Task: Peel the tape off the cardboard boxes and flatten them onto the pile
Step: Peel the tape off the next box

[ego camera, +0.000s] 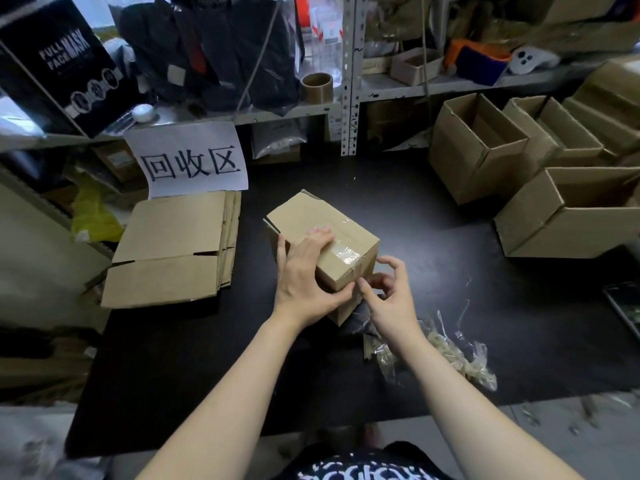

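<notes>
A small brown cardboard box point(304, 216) stands tilted on the black table point(433, 244). Clear tape point(346, 253) runs across its top face and down the near end. My left hand point(304, 271) lies over the top of the box, fingers spread along it and thumb at the near corner, holding it steady. My right hand point(388, 292) is at the box's near end, its thumb and curled fingers picking at the tape's end there. A pile of flattened boxes point(173, 251) lies to the left on the table.
Several open cardboard boxes point(485, 143) stand at the right and back right. Crumpled peeled tape point(446, 351) lies on the table by my right forearm. A paper sign point(194, 161) hangs above the pile. Shelves with a tape roll point(317, 86) stand behind.
</notes>
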The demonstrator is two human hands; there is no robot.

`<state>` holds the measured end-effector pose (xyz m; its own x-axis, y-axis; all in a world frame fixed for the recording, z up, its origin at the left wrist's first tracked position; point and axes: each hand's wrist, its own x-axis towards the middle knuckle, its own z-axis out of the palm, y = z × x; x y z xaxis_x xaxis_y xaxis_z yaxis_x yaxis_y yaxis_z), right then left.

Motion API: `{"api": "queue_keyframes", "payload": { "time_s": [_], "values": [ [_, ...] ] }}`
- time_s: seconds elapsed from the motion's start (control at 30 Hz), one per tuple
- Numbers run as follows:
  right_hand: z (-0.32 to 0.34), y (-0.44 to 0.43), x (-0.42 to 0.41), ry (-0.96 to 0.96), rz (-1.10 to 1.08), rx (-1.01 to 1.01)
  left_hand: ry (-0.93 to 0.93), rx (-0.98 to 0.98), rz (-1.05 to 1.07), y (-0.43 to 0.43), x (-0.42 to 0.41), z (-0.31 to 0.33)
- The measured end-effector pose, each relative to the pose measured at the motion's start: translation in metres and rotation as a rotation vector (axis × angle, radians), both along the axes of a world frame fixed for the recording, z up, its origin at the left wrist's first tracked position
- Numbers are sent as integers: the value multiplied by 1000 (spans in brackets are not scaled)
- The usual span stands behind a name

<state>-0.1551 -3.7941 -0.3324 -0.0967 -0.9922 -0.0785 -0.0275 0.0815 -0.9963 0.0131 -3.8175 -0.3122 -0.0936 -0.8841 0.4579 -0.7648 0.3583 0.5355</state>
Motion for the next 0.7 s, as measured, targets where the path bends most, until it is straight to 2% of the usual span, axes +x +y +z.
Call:
{"api": "queue_keyframes", "payload": {
  "time_s": [0.13, 0.23, 0.33, 0.57, 0.7],
  "values": [
    [-5, -3, 2, 21, -22, 16, 11, 4, 7, -1, -2, -2],
    [-6, -2, 2, 106, -59, -21, 45, 3, 16, -1, -7, -5],
    [-4, 1, 2, 46, -41, -1, 77, -1, 11, -2, -10, -7],
    [0, 4, -18, 36, 110, 4, 48, 28, -2, -7, -11, -3],
    [6, 2, -20, -15, 110, 33, 25, 51, -8, -5, -8, -4]
  ]
}}
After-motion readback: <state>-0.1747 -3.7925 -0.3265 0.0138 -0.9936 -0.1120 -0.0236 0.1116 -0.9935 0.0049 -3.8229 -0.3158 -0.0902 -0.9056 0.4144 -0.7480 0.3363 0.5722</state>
